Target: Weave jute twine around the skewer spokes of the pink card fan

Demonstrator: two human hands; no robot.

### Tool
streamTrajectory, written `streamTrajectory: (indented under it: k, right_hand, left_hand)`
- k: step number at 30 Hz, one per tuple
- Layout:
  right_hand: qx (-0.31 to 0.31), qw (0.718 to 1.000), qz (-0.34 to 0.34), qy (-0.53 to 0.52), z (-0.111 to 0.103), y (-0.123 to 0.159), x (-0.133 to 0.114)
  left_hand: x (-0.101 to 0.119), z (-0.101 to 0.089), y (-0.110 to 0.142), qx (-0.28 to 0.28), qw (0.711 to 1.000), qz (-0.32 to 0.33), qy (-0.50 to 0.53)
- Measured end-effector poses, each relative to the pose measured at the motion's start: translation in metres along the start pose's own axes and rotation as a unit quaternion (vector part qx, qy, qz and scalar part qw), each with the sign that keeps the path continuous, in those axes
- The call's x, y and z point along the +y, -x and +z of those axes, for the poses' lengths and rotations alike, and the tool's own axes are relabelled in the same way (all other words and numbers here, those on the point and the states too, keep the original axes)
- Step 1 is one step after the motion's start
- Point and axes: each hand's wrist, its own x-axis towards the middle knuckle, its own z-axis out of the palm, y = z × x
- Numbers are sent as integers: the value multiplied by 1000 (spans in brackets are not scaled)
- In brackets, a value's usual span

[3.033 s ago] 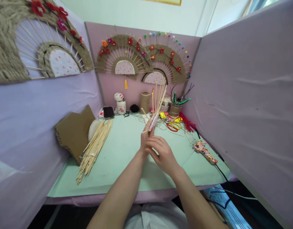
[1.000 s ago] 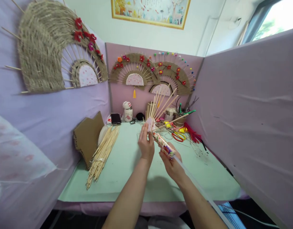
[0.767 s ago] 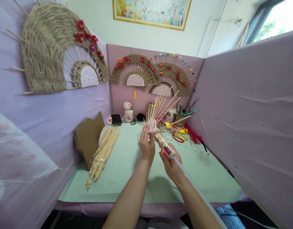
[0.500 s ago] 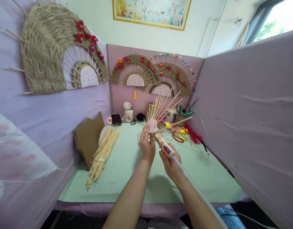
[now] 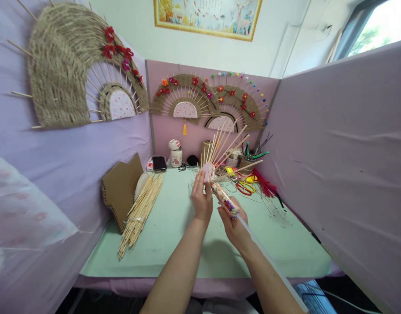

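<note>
Above the table, my left hand [image 5: 201,201] is closed on a small fan frame [image 5: 208,172], whose pink-and-white base bristles with thin wooden sticks [image 5: 231,144] spread up and to the right. My right hand [image 5: 233,222] grips a hot glue gun [image 5: 225,200] with a colourful patterned body, and a long whitish glue stick [image 5: 272,266] runs out of its back towards me. The gun's tip points up and left, close to the lower edge of the fan base. Whether the tip touches the base, I cannot tell.
Left on the green table lie a bundle of wooden sticks [image 5: 143,213] and a folded cardboard piece [image 5: 120,187]. Scissors [image 5: 245,187], red pipe cleaners [image 5: 265,185], green-handled pliers [image 5: 257,155], a jar [image 5: 176,157] and a phone [image 5: 159,163] sit further back. Woven fans [image 5: 61,61] hang on the partitions.
</note>
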Motion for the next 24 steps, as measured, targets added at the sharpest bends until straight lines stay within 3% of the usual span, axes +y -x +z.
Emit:
streamTrajectory:
  k: [18, 24]
  right_hand:
    - [21, 1000, 8, 17, 1, 1, 4]
    - [101, 992, 35, 73, -7, 7, 17]
  left_hand:
    - [0, 0, 0, 1, 1000, -3, 2]
    - [-2, 1, 0, 10, 1000, -1, 13]
